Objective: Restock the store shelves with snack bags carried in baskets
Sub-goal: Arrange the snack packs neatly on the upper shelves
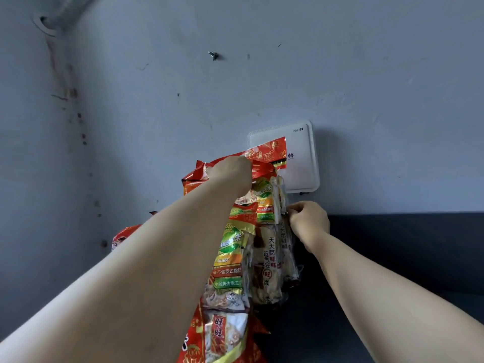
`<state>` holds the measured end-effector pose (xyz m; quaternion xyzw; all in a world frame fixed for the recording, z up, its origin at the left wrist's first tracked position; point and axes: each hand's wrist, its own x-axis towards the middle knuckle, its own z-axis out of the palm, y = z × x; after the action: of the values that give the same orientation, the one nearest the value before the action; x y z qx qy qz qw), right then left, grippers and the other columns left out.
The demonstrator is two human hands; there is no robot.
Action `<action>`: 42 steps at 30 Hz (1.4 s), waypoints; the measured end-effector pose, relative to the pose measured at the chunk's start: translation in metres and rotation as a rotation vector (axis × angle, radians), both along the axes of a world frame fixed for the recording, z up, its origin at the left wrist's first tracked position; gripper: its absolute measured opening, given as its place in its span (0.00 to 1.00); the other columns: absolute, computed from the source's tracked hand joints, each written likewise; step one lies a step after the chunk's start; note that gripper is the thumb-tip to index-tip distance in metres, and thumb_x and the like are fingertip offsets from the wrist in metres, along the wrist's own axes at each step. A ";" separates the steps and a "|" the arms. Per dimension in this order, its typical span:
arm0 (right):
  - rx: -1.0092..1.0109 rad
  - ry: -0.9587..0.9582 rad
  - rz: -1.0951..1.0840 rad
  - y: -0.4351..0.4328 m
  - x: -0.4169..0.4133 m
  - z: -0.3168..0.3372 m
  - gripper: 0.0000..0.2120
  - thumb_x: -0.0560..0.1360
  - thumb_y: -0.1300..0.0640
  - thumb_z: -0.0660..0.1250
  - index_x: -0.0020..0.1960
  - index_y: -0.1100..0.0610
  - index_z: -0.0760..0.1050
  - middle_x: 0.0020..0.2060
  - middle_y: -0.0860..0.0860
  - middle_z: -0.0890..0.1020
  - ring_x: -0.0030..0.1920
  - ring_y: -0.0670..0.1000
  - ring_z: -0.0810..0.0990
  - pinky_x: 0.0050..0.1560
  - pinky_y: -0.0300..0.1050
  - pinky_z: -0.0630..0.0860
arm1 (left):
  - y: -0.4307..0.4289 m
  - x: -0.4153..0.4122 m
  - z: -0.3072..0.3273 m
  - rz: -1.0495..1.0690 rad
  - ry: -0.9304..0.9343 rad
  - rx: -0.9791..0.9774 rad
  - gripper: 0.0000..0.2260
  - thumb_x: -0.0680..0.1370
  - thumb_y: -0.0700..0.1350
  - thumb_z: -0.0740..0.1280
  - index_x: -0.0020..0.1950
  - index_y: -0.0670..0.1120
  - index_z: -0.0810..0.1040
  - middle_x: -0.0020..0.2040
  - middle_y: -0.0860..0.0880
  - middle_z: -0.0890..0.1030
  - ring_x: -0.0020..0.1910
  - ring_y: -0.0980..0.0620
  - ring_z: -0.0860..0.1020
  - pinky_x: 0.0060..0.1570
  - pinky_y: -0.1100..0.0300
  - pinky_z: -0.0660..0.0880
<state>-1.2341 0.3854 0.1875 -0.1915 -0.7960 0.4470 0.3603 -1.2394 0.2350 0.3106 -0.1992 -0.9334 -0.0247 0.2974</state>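
**Two hands handling rice-cracker bags at the left end of a dark shelf top**

The left hand [231, 174] is reaching up and closing its curled fingers over the crinkled top seam of a red rice-cracker bag [267, 153], gripping it. That bag is standing tallest in the cluster, near the back edge of the dark shelf top [392, 258], and its upper corner is overlapping the front of a white WiFi router [301, 163].

The right hand [309, 221] is working just beside it, its fingers bent and its fingertips pinching the upper right edge of a clear-fronted cracker bag [269, 258]. This bag is standing upright, with its lower end on the surface towards the left end.

A bag with a green label [230, 258] is pressing against the clear-fronted bag's left side, nearer the camera. Its lower part is running out of view at the bottom, so where it rests cannot be told.

Another red bag [123, 235] is showing partly behind the left forearm, further left, against the grey wall [157, 113].

The router is sitting against the wall at the back edge of the surface. A screw [214, 55] is sticking out of the wall well above the bags, and a pipe [68, 9] is crossing the upper left corner.
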 end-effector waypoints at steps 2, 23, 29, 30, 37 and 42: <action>-0.019 0.015 -0.015 0.005 0.008 -0.001 0.08 0.77 0.56 0.65 0.51 0.48 0.82 0.48 0.48 0.84 0.42 0.49 0.77 0.35 0.38 0.69 | 0.006 0.001 -0.003 0.001 0.055 0.010 0.07 0.78 0.36 0.66 0.48 0.49 0.75 0.37 0.52 0.74 0.42 0.47 0.76 0.63 0.40 0.73; 0.101 0.173 -0.215 -0.086 0.115 0.003 0.11 0.80 0.56 0.58 0.53 0.53 0.78 0.49 0.51 0.82 0.40 0.50 0.76 0.31 0.39 0.66 | -0.101 0.075 -0.019 -0.258 -0.003 0.377 0.12 0.78 0.37 0.60 0.58 0.42 0.80 0.54 0.44 0.82 0.53 0.43 0.80 0.45 0.53 0.77; -0.098 0.035 0.015 -0.142 0.138 -0.033 0.17 0.80 0.44 0.61 0.62 0.52 0.77 0.55 0.52 0.82 0.50 0.54 0.78 0.45 0.45 0.74 | -0.173 0.070 -0.074 -0.146 -0.014 0.770 0.34 0.77 0.65 0.61 0.75 0.45 0.62 0.73 0.45 0.69 0.73 0.43 0.64 0.69 0.41 0.64; -0.161 0.035 0.034 -0.150 0.139 -0.040 0.19 0.80 0.41 0.59 0.62 0.52 0.77 0.56 0.52 0.81 0.51 0.54 0.78 0.48 0.47 0.75 | -0.185 0.066 -0.089 -0.115 -0.117 0.867 0.40 0.74 0.69 0.62 0.76 0.45 0.61 0.74 0.44 0.68 0.74 0.42 0.63 0.70 0.40 0.64; -0.496 0.023 0.185 -0.183 0.130 -0.055 0.32 0.77 0.30 0.48 0.74 0.46 0.66 0.72 0.54 0.69 0.71 0.57 0.69 0.72 0.58 0.64 | -0.229 0.049 -0.160 -0.450 -0.899 1.277 0.55 0.53 0.80 0.65 0.72 0.47 0.71 0.60 0.45 0.82 0.56 0.44 0.81 0.54 0.49 0.77; -0.607 0.138 0.276 -0.195 0.122 -0.057 0.32 0.78 0.30 0.49 0.75 0.46 0.61 0.72 0.53 0.70 0.69 0.59 0.72 0.69 0.57 0.69 | -0.236 0.022 -0.174 -0.610 -0.920 1.332 0.51 0.47 0.81 0.68 0.60 0.50 0.80 0.52 0.46 0.86 0.53 0.43 0.83 0.62 0.43 0.75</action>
<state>-1.1117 0.1909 0.1300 -0.1495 -0.6189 0.7200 0.2759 -1.2174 -0.0010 0.1362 -0.1954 -0.6580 -0.7234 -0.0749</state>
